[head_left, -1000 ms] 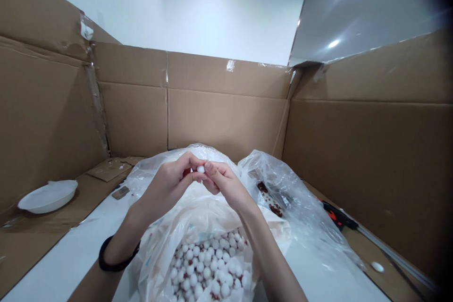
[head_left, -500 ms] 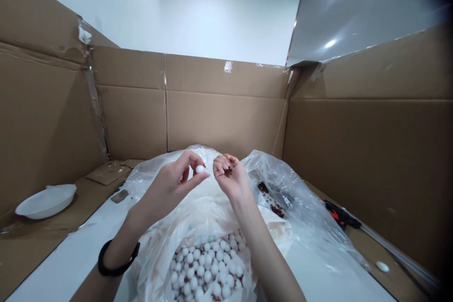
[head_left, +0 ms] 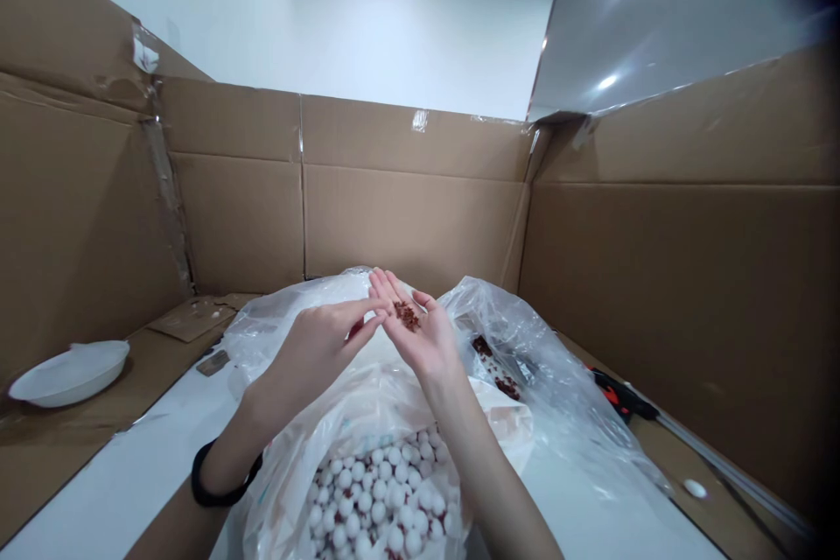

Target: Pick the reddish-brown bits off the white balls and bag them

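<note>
My right hand (head_left: 420, 328) is turned palm up, its fingers stretched out, and holds a small heap of reddish-brown bits (head_left: 407, 315) in the palm. Close beside it, my left hand (head_left: 328, 341) has thumb and fingertips pinched together at the edge of that heap. What is between those fingertips, if anything, is too small to make out. Below both hands is an open clear plastic bag (head_left: 282, 472). Inside it lie many small white balls (head_left: 381, 490), with reddish-brown bits scattered among them.
Cardboard walls (head_left: 407, 210) enclose the white work surface. A white bowl (head_left: 72, 372) sits at far left. To the right lie a second clear bag (head_left: 557, 394) with brown bits, a black-and-red tool (head_left: 623, 395) and a white round piece (head_left: 694, 488).
The white ball is gone from my left fingers, which have moved in to the right palm. My right hand has uncurled its fingers, exposing the heap of bits.
</note>
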Demonstrator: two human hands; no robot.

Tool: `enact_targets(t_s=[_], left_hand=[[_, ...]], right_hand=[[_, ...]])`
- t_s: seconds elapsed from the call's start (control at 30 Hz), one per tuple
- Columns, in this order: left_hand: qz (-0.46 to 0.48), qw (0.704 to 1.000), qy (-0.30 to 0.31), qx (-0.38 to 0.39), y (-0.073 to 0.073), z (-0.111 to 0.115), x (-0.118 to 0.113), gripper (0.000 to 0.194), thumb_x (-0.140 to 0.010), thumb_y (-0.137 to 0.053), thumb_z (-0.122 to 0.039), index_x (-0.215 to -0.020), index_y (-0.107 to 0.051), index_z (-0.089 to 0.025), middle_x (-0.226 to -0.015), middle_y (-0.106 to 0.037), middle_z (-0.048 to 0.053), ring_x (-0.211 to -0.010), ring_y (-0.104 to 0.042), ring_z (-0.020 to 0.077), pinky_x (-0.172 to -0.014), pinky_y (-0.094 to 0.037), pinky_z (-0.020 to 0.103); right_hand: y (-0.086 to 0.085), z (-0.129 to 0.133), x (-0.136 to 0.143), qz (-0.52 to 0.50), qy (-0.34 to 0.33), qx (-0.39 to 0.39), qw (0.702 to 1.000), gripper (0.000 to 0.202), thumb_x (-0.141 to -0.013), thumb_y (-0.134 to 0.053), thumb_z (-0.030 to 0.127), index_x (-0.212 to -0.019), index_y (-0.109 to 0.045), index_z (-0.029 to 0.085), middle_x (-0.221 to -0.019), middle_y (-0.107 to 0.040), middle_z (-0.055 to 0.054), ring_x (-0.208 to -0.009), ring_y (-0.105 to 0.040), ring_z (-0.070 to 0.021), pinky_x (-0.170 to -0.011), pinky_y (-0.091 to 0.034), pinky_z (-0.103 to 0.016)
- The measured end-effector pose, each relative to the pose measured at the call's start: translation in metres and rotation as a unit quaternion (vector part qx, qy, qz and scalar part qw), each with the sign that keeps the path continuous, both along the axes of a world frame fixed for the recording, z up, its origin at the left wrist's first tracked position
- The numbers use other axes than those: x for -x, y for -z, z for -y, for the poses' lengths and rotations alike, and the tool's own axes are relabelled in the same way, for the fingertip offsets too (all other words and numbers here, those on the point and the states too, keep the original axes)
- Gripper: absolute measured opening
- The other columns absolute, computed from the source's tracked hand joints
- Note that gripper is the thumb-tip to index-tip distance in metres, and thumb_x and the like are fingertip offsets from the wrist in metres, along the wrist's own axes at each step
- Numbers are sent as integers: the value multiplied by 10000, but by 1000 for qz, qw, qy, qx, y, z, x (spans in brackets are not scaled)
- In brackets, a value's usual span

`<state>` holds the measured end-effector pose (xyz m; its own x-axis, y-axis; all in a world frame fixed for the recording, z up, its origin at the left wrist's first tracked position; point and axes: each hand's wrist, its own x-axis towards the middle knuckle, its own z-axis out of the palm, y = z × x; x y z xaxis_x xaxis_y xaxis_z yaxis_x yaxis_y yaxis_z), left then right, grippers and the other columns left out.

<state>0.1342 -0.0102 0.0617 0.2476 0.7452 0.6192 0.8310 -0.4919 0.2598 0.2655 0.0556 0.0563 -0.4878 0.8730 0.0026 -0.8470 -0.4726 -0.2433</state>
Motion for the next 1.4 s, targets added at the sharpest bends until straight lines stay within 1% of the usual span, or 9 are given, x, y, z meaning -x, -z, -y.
enact_targets(t_s=[0.2,0.43,0.7,0.83,0.97,1.07,1.13,1.23,1.4], left_hand=[[-16,998,-55,-11,5,-12,2,243,-914,-453,-278,-941,-690,-228,-874,-723,19,-706,-631,178,-577,-362,257],[-55,993,-101,-29,5,-12,0,292,-924,-422,-289,-770,-643,-176,-684,-663,21,-581,-573,163,-515,-294,254],[-24,999,-27,0,2,-10,9,217,-916,-455,-269,-918,-671,-253,-917,-727,-14,-753,-654,166,-599,-392,241],[-63,996,-50,-38,4,-9,9,236,-925,-438,-271,-905,-670,-227,-888,-730,7,-707,-649,168,-567,-378,245],[-71,993,-64,-67,3,-8,7,236,-918,-442,-247,-864,-669,-211,-799,-721,2,-637,-621,155,-532,-346,240],[-20,996,-39,-81,1,-5,8,208,-907,-469,-244,-899,-676,-234,-789,-714,-25,-612,-606,126,-549,-364,219],[10,995,-29,-94,-1,-3,10,195,-906,-482,-271,-908,-671,-226,-769,-701,-29,-593,-587,113,-555,-371,211],[29,993,-30,-107,-3,-1,13,187,-904,-495,-299,-901,-657,-206,-715,-669,-29,-558,-546,102,-543,-362,210],[45,993,-8,-108,-3,-1,15,172,-902,-503,-288,-894,-659,-215,-639,-598,-47,-531,-484,88,-527,-337,207]], right_hand=[[0,13,13,16,-43,-13,999,532,-836,-322,127,-1354,-391,32,-1405,-464,-177,-1290,-454,-229,-761,-566,-245],[0,19,13,6,-66,-7,998,525,-842,-312,118,-1356,-395,57,-1391,-487,-164,-1205,-533,-194,-731,-570,-221],[6,14,14,10,-92,-23,995,517,-848,-329,144,-1356,-400,77,-1349,-531,-166,-1036,-610,-151,-584,-543,-177],[2,18,12,16,-95,-18,995,510,-857,-318,156,-1354,-395,70,-1331,-546,-162,-1003,-614,-145,-611,-549,-189],[-1,22,11,11,-103,-22,994,472,-868,-300,155,-1309,-432,51,-1199,-620,-154,-1033,-607,-155,-678,-557,-206],[3,20,13,20,-71,0,997,350,-859,-334,130,-1130,-547,73,-959,-679,-120,-789,-633,-114,-653,-543,-188],[8,15,15,37,-35,11,999,230,-855,-361,139,-848,-591,134,-679,-623,-38,-561,-557,-88,-541,-505,-172],[13,8,15,69,-62,-68,993,347,-872,-390,210,-525,-384,194,-420,-316,69,-357,-280,-62,-322,-262,-157],[11,8,10,167,-127,-256,944,487,-855,-538,414,-506,-285,188,-425,-185,102,-391,-116,-45,-344,-84,-167]])
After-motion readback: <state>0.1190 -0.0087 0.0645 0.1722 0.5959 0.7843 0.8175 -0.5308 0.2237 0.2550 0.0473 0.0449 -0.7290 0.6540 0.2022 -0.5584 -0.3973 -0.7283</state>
